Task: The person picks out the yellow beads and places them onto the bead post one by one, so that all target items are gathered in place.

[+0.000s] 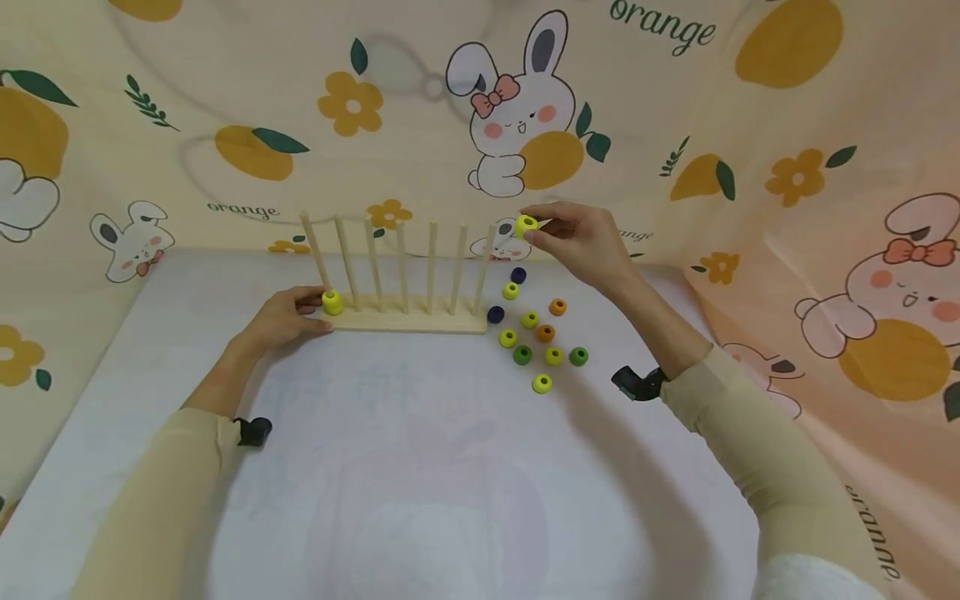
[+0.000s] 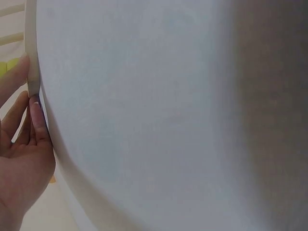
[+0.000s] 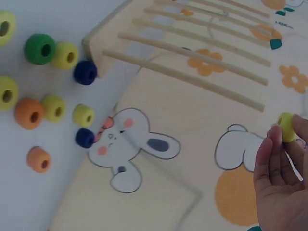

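A wooden peg rack point(image 1: 408, 320) with a row of upright dowels stands toward the back of the table. My left hand point(image 1: 283, 320) grips the left end of its base, thumb at the front edge and fingers behind. Yellow beads point(image 1: 332, 302) sit at the bottom of the leftmost dowel, beside those fingers. Raised at the right, my right hand point(image 1: 585, 242) pinches a yellow bead point(image 1: 526, 226) between thumb and fingertips, just right of the rightmost dowel's top. In the right wrist view this held bead point(image 3: 286, 126) shows at the fingertips, off the dowels.
Loose beads lie scattered to the right of the rack: several yellow ones point(image 1: 553, 357), two orange point(image 1: 545, 333), two green point(image 1: 578, 357) and two dark blue point(image 1: 496, 314). A printed cloth point(image 1: 420, 100) hangs behind the white table point(image 1: 375, 467).
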A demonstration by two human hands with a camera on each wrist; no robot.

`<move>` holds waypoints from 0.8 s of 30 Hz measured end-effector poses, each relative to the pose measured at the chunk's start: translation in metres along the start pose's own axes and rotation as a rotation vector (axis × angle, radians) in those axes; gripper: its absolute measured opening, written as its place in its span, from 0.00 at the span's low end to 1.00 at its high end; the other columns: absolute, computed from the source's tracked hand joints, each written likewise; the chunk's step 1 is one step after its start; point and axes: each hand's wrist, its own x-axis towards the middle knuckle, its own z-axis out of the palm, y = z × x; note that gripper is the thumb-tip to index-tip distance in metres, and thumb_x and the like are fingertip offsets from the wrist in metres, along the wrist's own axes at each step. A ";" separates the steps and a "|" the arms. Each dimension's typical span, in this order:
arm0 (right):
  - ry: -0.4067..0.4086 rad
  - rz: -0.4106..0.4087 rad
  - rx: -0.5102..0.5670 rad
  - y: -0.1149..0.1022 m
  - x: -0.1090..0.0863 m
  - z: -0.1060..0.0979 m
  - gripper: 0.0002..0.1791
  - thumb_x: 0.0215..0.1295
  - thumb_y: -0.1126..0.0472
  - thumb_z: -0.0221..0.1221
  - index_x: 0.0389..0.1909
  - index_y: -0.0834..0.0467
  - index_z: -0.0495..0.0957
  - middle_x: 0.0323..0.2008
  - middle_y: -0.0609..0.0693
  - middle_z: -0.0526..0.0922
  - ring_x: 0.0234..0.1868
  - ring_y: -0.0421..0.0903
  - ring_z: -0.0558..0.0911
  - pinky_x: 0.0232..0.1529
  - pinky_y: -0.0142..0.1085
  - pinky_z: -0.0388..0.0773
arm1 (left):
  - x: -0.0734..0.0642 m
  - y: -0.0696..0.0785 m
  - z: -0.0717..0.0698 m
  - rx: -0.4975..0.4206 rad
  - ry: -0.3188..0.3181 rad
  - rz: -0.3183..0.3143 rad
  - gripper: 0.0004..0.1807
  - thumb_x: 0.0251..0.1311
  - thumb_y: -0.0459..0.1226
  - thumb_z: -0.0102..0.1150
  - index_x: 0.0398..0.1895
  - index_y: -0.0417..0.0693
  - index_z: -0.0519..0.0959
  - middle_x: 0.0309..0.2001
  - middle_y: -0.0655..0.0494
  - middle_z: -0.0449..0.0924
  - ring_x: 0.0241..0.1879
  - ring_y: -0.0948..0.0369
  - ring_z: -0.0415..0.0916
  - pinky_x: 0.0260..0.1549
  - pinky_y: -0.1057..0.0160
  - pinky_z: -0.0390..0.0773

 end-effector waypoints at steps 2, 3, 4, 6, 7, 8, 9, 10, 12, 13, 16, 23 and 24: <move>-0.001 -0.019 0.001 -0.004 0.004 0.001 0.18 0.66 0.60 0.65 0.56 0.58 0.82 0.46 0.50 0.86 0.40 0.43 0.83 0.43 0.27 0.81 | 0.001 0.000 0.000 -0.003 0.000 0.000 0.43 0.60 0.36 0.70 0.74 0.35 0.59 0.68 0.35 0.65 0.67 0.42 0.63 0.68 0.46 0.63; -0.001 -0.028 -0.001 -0.005 0.007 0.001 0.18 0.66 0.60 0.65 0.56 0.57 0.83 0.46 0.50 0.86 0.40 0.42 0.83 0.43 0.27 0.81 | 0.001 0.000 0.000 -0.005 0.000 0.000 0.43 0.59 0.36 0.70 0.74 0.35 0.59 0.68 0.35 0.65 0.67 0.42 0.63 0.68 0.46 0.63; -0.004 -0.033 -0.002 -0.007 0.009 0.002 0.18 0.66 0.60 0.65 0.56 0.57 0.83 0.46 0.50 0.86 0.40 0.42 0.83 0.43 0.27 0.80 | 0.001 0.000 0.000 -0.008 0.001 -0.001 0.43 0.59 0.36 0.70 0.74 0.36 0.59 0.68 0.35 0.65 0.67 0.42 0.63 0.68 0.46 0.63; -0.010 -0.036 -0.007 -0.011 0.014 0.003 0.18 0.66 0.60 0.65 0.56 0.57 0.83 0.45 0.51 0.86 0.40 0.43 0.83 0.43 0.27 0.80 | 0.002 -0.001 0.001 -0.015 0.003 -0.001 0.43 0.59 0.36 0.70 0.74 0.36 0.58 0.67 0.35 0.65 0.67 0.42 0.64 0.68 0.46 0.63; -0.012 -0.039 -0.008 -0.013 0.017 0.004 0.17 0.66 0.60 0.65 0.56 0.57 0.83 0.45 0.51 0.86 0.40 0.43 0.83 0.43 0.28 0.80 | 0.002 -0.001 0.001 -0.018 0.004 -0.002 0.43 0.59 0.36 0.70 0.75 0.36 0.58 0.67 0.35 0.66 0.67 0.42 0.64 0.68 0.46 0.64; -0.015 -0.041 -0.013 -0.015 0.019 0.004 0.17 0.66 0.59 0.65 0.55 0.57 0.83 0.45 0.51 0.86 0.40 0.43 0.83 0.43 0.28 0.80 | 0.003 -0.001 0.002 -0.022 0.005 -0.002 0.44 0.59 0.36 0.70 0.75 0.36 0.58 0.67 0.35 0.66 0.67 0.42 0.64 0.68 0.46 0.63; -0.019 -0.048 -0.016 -0.017 0.022 0.005 0.17 0.66 0.59 0.65 0.55 0.56 0.83 0.45 0.51 0.86 0.40 0.43 0.84 0.43 0.28 0.81 | 0.003 -0.001 0.002 -0.024 0.005 -0.002 0.44 0.59 0.36 0.70 0.75 0.36 0.58 0.67 0.35 0.66 0.67 0.42 0.64 0.68 0.46 0.63; -0.023 -0.053 -0.015 -0.019 0.024 0.006 0.17 0.66 0.59 0.65 0.55 0.57 0.83 0.45 0.51 0.86 0.40 0.43 0.84 0.44 0.28 0.81 | 0.003 -0.002 0.002 -0.026 0.006 -0.003 0.44 0.58 0.36 0.70 0.74 0.36 0.58 0.67 0.35 0.66 0.67 0.42 0.64 0.68 0.46 0.63; -0.029 -0.063 -0.007 -0.022 0.029 0.008 0.17 0.65 0.60 0.66 0.54 0.57 0.83 0.44 0.51 0.87 0.40 0.43 0.85 0.44 0.29 0.81 | 0.003 -0.002 0.002 -0.025 0.005 -0.006 0.44 0.58 0.36 0.71 0.74 0.36 0.58 0.67 0.35 0.66 0.67 0.42 0.64 0.68 0.46 0.63; -0.032 -0.074 -0.004 -0.023 0.031 0.010 0.17 0.65 0.60 0.66 0.54 0.57 0.84 0.44 0.51 0.87 0.40 0.43 0.85 0.43 0.29 0.82 | 0.003 -0.003 0.002 -0.025 0.006 -0.006 0.44 0.58 0.36 0.71 0.74 0.36 0.58 0.67 0.35 0.66 0.67 0.42 0.64 0.68 0.46 0.63; -0.040 -0.098 0.021 -0.028 0.038 0.015 0.16 0.65 0.61 0.66 0.53 0.58 0.84 0.44 0.51 0.87 0.40 0.43 0.85 0.44 0.30 0.82 | 0.003 -0.003 0.002 -0.013 0.012 -0.005 0.44 0.58 0.36 0.70 0.74 0.36 0.59 0.67 0.35 0.66 0.66 0.42 0.64 0.68 0.46 0.63; -0.091 -0.089 0.081 -0.043 0.049 0.033 0.16 0.64 0.60 0.66 0.53 0.57 0.84 0.45 0.50 0.87 0.40 0.42 0.85 0.46 0.32 0.82 | 0.002 -0.002 0.002 -0.003 0.020 -0.017 0.44 0.59 0.37 0.71 0.74 0.36 0.59 0.67 0.36 0.66 0.66 0.42 0.64 0.68 0.46 0.63; -0.094 -0.090 0.090 -0.045 0.050 0.035 0.16 0.64 0.60 0.66 0.52 0.57 0.84 0.44 0.49 0.87 0.40 0.42 0.85 0.46 0.32 0.83 | 0.002 -0.001 0.002 -0.003 0.019 -0.019 0.44 0.59 0.37 0.70 0.74 0.36 0.59 0.68 0.36 0.66 0.66 0.42 0.64 0.68 0.46 0.63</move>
